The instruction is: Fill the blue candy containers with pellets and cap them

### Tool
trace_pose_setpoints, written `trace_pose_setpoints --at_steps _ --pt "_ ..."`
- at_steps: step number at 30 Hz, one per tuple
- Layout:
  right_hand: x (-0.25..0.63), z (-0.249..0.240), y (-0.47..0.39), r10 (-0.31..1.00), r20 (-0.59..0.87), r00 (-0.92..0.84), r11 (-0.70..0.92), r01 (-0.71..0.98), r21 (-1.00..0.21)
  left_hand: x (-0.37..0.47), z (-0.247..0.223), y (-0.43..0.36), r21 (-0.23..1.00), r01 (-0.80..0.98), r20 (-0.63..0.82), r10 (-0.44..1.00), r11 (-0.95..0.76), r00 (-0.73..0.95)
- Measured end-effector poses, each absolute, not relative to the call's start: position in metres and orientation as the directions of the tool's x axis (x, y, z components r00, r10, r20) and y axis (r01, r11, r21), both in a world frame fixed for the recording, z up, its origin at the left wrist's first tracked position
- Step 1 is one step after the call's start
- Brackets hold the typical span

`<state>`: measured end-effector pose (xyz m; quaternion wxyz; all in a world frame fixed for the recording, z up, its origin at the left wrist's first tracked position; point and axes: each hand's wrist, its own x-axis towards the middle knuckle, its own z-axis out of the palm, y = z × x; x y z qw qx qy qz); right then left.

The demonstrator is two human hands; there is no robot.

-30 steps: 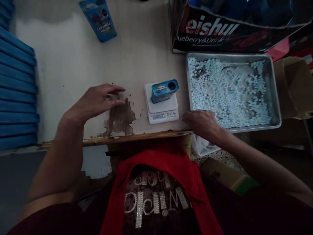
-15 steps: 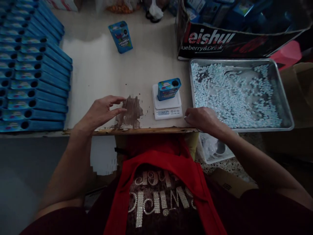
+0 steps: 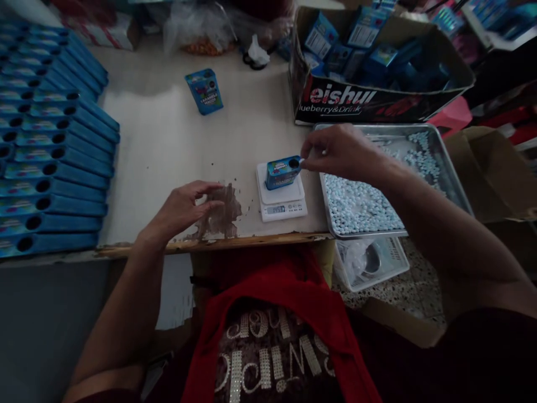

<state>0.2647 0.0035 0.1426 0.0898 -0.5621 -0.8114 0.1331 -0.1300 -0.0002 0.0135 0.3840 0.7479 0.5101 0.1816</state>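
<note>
- Right grip (image 3: pixel 342 146) of mine has its fingertips together at the dark hole of the blue box (image 3: pixel 280 173); whether they pinch anything, I cannot tell.
- That box stands on the white scale (image 3: pixel 283 197), near the table's (image 3: pixel 168 145) front edge. Narrow and unheld, it could tip if my fingertips catch its rim.
- Left grip (image 3: pixel 182 210), thumb and fingers apart, holds nothing beside the worn patch (image 3: pixel 229 210) at the front edge.
- Right of the scale, the metal tray (image 3: pixel 403 130) reaches that edge; my forearm (image 3: pixel 423 207), if it dropped, could scatter the pale pieces (image 3: pixel 356 204).
- Toward the back edge sits a second box (image 3: pixel 205 92).
</note>
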Motion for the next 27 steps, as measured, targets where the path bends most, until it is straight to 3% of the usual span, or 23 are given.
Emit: trace_pose_setpoints --at_steps 6,9,20,23,27 --pt "0.231 0.154 0.016 0.935 -0.180 -0.304 0.297 0.952 -0.066 -0.135 0.003 0.010 0.781 0.606 -0.154 0.894 -0.151 0.422" --pt "0.222 0.162 0.020 0.911 -0.259 -0.320 0.326 0.945 -0.019 -0.138 0.005 0.017 0.783 0.601 -0.132 0.902 -0.160 0.412" --pt "0.224 0.154 0.022 0.899 -0.229 -0.374 0.375 0.926 -0.040 -0.130 0.015 0.026 0.787 0.585 -0.081 0.906 -0.198 0.416" --pt "0.226 0.154 0.021 0.912 -0.178 -0.370 0.355 0.928 -0.110 -0.125 0.017 0.026 0.789 0.576 -0.074 0.898 -0.213 0.434" --pt "0.240 0.154 0.015 0.954 -0.069 -0.291 0.260 0.921 -0.291 -0.114 0.023 0.026 0.795 0.558 -0.016 0.911 -0.238 0.411"
